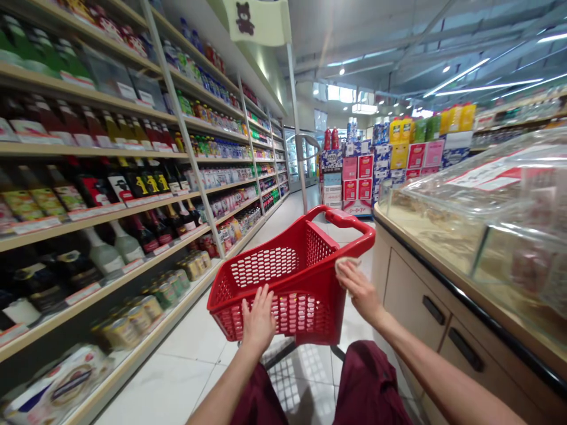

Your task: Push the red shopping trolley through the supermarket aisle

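Observation:
A red plastic shopping cart (283,293) stands before me, its perforated basket seen from the side and its handle at the upper right. My left hand (259,319) lies against the near basket wall, its fingers spread. My right hand (358,287) presses a pale cloth (348,261) to the cart's side below the handle. Part of the cloth is hidden under the fingers. Below the basket, the cart's dark legs show only in part.
Shelves of bottles and cans (146,206) run along the left. A counter (420,289) with clear covers and drawers borders the right. Stacked boxes (357,177) stand farther down the aisle. A pole (296,118) carrying a bear flag rises behind the cart.

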A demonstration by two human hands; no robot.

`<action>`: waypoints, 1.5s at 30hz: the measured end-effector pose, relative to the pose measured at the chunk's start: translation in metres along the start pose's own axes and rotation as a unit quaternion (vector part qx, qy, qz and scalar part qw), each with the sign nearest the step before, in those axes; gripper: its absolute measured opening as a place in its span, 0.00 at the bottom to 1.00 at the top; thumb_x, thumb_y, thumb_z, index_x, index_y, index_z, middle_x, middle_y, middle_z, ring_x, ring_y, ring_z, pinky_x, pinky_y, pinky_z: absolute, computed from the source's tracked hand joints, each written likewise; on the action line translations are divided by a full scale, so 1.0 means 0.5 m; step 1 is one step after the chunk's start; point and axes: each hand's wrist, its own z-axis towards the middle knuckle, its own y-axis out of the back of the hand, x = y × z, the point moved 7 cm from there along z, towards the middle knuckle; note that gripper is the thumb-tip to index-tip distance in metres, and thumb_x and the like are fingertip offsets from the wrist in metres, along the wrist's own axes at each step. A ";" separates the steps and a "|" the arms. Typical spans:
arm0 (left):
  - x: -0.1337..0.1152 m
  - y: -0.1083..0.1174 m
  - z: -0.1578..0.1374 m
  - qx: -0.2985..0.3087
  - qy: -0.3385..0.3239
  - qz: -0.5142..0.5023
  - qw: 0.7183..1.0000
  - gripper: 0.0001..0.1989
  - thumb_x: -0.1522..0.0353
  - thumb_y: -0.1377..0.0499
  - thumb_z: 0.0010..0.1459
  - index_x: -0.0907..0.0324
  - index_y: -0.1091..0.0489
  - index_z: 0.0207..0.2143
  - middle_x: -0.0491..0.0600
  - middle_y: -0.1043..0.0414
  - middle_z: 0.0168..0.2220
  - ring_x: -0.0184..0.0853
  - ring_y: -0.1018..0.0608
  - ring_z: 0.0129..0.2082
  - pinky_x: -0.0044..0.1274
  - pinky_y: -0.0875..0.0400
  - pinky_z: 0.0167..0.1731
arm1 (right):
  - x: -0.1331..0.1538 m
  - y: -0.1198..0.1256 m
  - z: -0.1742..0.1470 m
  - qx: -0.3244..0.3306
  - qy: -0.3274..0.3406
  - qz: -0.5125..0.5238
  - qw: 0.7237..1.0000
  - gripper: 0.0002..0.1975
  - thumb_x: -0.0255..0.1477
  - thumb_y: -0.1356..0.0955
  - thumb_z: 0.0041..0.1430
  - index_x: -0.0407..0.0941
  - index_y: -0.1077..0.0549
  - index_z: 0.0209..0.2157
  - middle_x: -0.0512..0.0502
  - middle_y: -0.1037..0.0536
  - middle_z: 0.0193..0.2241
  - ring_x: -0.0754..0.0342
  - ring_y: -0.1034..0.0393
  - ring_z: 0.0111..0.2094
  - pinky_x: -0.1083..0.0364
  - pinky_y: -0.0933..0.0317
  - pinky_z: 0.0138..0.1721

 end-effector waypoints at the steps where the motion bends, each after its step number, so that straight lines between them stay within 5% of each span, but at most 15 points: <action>1: 0.001 0.000 0.001 0.002 -0.001 -0.001 1.000 0.29 0.77 0.56 0.46 0.60 0.45 0.54 0.48 0.54 0.60 0.36 0.48 0.59 0.44 0.55 0.55 | 0.006 -0.013 -0.019 0.035 0.016 0.012 0.999 0.18 0.18 0.43 0.56 0.45 0.28 0.40 0.45 0.29 0.46 0.52 0.41 0.52 0.50 0.39 0.48; 4: 0.003 0.001 0.002 0.007 0.004 0.000 1.000 0.29 0.77 0.56 0.46 0.60 0.45 0.54 0.48 0.54 0.60 0.36 0.48 0.59 0.44 0.55 0.55 | 0.007 -0.016 -0.026 0.064 0.032 0.040 0.997 0.17 0.18 0.42 0.56 0.47 0.28 0.41 0.46 0.28 0.45 0.53 0.39 0.51 0.51 0.38 0.48; 9: 0.002 -0.003 -0.001 0.003 0.001 0.008 1.000 0.28 0.77 0.55 0.47 0.60 0.45 0.54 0.48 0.55 0.60 0.37 0.49 0.59 0.44 0.54 0.54 | -0.069 0.064 0.057 -0.078 -0.060 0.019 0.995 0.21 0.15 0.42 0.53 0.46 0.30 0.45 0.45 0.35 0.52 0.51 0.46 0.55 0.46 0.49 0.55; 16: 0.006 -0.011 -0.003 -0.003 -0.011 -0.017 1.000 0.30 0.78 0.55 0.46 0.59 0.47 0.55 0.49 0.57 0.61 0.37 0.52 0.60 0.42 0.55 0.55 | -0.007 0.003 -0.029 0.054 0.003 0.077 0.996 0.19 0.18 0.42 0.55 0.48 0.29 0.42 0.47 0.29 0.46 0.55 0.38 0.50 0.53 0.37 0.48; 22: 0.051 -0.004 -0.011 -0.008 0.062 -0.029 0.998 0.27 0.75 0.54 0.48 0.64 0.45 0.53 0.55 0.56 0.60 0.39 0.51 0.60 0.42 0.53 0.55 | -0.019 0.014 0.000 -0.043 -0.053 0.022 0.997 0.18 0.18 0.42 0.54 0.46 0.29 0.42 0.43 0.33 0.49 0.51 0.42 0.52 0.48 0.43 0.51; 26: 0.059 -0.007 -0.016 0.004 0.031 -0.024 0.999 0.27 0.77 0.53 0.46 0.62 0.43 0.52 0.53 0.55 0.60 0.37 0.50 0.60 0.43 0.54 0.55 | 0.044 -0.047 -0.048 0.064 0.009 0.053 0.997 0.18 0.19 0.43 0.56 0.48 0.29 0.41 0.45 0.27 0.43 0.55 0.34 0.47 0.54 0.36 0.44; 32: 0.061 0.000 -0.026 -0.011 0.031 -0.023 0.999 0.26 0.77 0.54 0.47 0.61 0.41 0.51 0.53 0.55 0.60 0.38 0.51 0.60 0.43 0.55 0.55 | 0.119 -0.093 0.013 0.013 0.016 0.020 1.000 0.17 0.20 0.43 0.57 0.46 0.30 0.43 0.43 0.31 0.48 0.52 0.44 0.54 0.45 0.48 0.53; 38: 0.087 -0.004 -0.055 -0.012 0.026 -0.024 0.999 0.25 0.76 0.53 0.47 0.60 0.41 0.50 0.53 0.54 0.60 0.37 0.51 0.60 0.40 0.56 0.56 | 0.209 -0.167 -0.023 0.139 0.081 0.076 0.984 0.11 0.29 0.37 0.55 0.45 0.28 0.40 0.43 0.27 0.44 0.50 0.36 0.48 0.46 0.44 0.50; 43: 0.124 -0.006 -0.074 -0.019 0.048 -0.015 0.999 0.24 0.76 0.53 0.49 0.61 0.41 0.50 0.54 0.54 0.60 0.38 0.49 0.59 0.41 0.55 0.56 | 0.263 -0.193 0.042 0.109 0.072 0.070 0.989 0.15 0.24 0.41 0.58 0.46 0.32 0.46 0.45 0.33 0.50 0.50 0.45 0.55 0.45 0.50 0.54; 45: 0.138 -0.006 -0.083 -0.018 0.055 -0.016 0.998 0.23 0.75 0.53 0.49 0.61 0.41 0.50 0.55 0.54 0.60 0.38 0.49 0.59 0.40 0.55 0.56 | 0.285 -0.221 0.035 0.129 0.086 0.080 0.985 0.14 0.24 0.40 0.58 0.46 0.30 0.43 0.44 0.31 0.48 0.50 0.42 0.53 0.46 0.46 0.52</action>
